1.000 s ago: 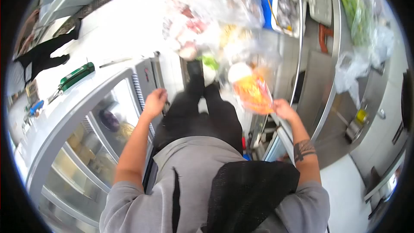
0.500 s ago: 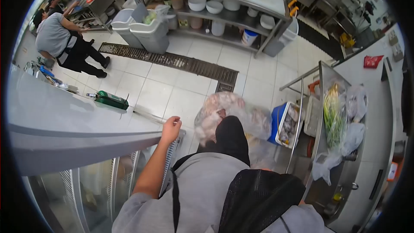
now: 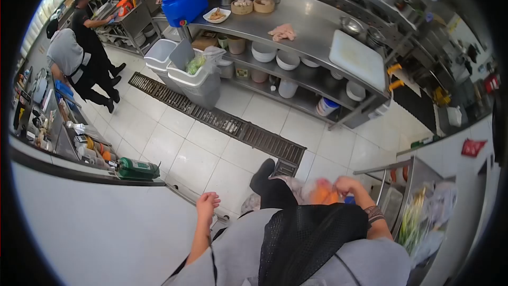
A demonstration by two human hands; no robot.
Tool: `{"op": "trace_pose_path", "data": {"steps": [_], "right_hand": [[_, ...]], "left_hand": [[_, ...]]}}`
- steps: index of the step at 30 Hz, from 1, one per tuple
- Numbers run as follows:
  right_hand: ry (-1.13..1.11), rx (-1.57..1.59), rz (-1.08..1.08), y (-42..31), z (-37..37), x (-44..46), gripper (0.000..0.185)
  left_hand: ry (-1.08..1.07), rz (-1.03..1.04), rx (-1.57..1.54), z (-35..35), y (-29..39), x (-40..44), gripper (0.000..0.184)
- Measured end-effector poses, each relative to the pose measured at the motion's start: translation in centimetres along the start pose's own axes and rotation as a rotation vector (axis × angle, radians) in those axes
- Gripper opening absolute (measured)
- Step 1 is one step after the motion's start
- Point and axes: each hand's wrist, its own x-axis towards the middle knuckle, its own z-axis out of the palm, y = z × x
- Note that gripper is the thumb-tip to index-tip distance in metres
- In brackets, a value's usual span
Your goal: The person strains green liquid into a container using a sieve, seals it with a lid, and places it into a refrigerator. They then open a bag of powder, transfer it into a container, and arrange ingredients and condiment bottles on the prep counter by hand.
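Note:
My right hand [image 3: 347,185] grips the top of a clear plastic bag [image 3: 324,193] with orange contents, too blurred to name. The bag hangs just right of my dark-trousered leg. Level with my waist, my left hand [image 3: 208,201] is raised with nothing in it, its fingers loosely bent and a little apart. It is nearest to the edge of a large white panel [image 3: 106,222] on the left. Behind my leg, other filled clear plastic bags [image 3: 251,203] lie on the floor, mostly covered by my body.
A floor drain grate [image 3: 227,122] crosses the tiles. Beyond it stand grey bins [image 3: 198,87] and a steel table [image 3: 312,13] with raw meat [image 3: 282,32] on top. Bagged green stalks [image 3: 415,217] lie at right. A green cylinder [image 3: 137,168] rests at left. Two people are at the far left.
My right hand has come into view with the bag of orange contents. The shelves at lower left are out of sight, and the white panel fills that area. A second person shows at far left.

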Motion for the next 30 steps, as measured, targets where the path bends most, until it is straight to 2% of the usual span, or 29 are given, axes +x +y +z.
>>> {"op": "trace_pose_path", "data": {"steps": [2,3,4,7,8,12,14,16,17,18,19,20,21,23,25,27,28,29,30], "right_hand": [[0.047,0.035,-0.282,-8.0,-8.6,-0.9,0.027],[0.132,0.204,-0.262,-12.5,-12.4,-4.2,0.027],[0.221,0.259,-0.344,-15.3,-16.1,-6.4,0.026],[0.443,0.488,-0.532,-19.4,-26.7,-8.5,0.028],[0.421,0.636,-0.619,-21.2,-29.6,-8.4,0.028],[0.323,1.089,-0.872,-30.2,-39.8,-3.4,0.030],[0.326,1.155,-0.896,-35.0,-44.2,0.5,0.034],[0.324,1.283,-1.008,-38.9,-48.1,5.9,0.031],[0.294,1.264,-1.004,-40.3,-49.6,8.1,0.031],[0.350,1.265,-0.839,-41.2,-51.2,10.4,0.030],[0.412,1.268,-0.672,-42.0,-52.6,12.6,0.029],[0.513,1.152,-0.632,-42.6,-53.9,13.9,0.028],[0.620,1.026,-0.580,-42.1,-55.2,14.6,0.027],[0.800,0.458,-0.396,-39.0,-58.4,18.3,0.030],[0.712,0.614,-0.341,-37.6,-57.5,19.6,0.042],[0.665,0.888,-0.238,-37.1,-56.0,21.5,0.038],[0.674,0.882,-0.221,-38.3,-55.9,21.6,0.038],[0.670,0.852,-0.181,-39.4,-55.1,21.8,0.037],[0.659,0.827,-0.138,-40.4,-54.5,22.0,0.036]], "left_hand": [[0.025,-0.017,0.126,0.8,1.8,4.9,0.028],[0.015,0.006,0.240,0.9,3.0,8.3,0.027],[0.046,0.012,0.401,0.7,3.1,11.0,0.026],[0.062,-0.059,0.387,1.8,6.6,13.6,0.025],[0.072,-0.111,0.394,2.6,8.2,13.5,0.025],[0.060,-0.081,0.495,5.3,12.0,16.3,0.024],[0.039,0.029,0.572,8.2,15.2,19.6,0.026],[0.002,0.296,0.827,12.2,19.4,24.0,0.028],[-0.026,0.352,0.864,15.1,22.7,25.7,0.029],[-0.057,0.455,0.881,18.3,26.3,27.1,0.028],[-0.121,0.566,0.763,21.7,30.3,28.0,0.027],[-0.145,0.661,0.841,25.2,33.2,30.2,0.027],[-0.231,0.717,0.896,28.9,38.3,30.2,0.027],[-0.317,0.968,0.738,35.4,44.4,32.4,0.034],[-0.404,1.172,0.703,41.5,48.8,34.0,0.043],[-0.545,1.377,0.676,47.1,52.8,36.1,0.049],[-0.646,1.458,0.653,49.5,54.3,37.0,0.049],[-0.662,1.443,0.642,51.8,54.8,38.4,0.049],[-0.687,1.484,0.751,53.8,54.7,40.0,0.050]]}}
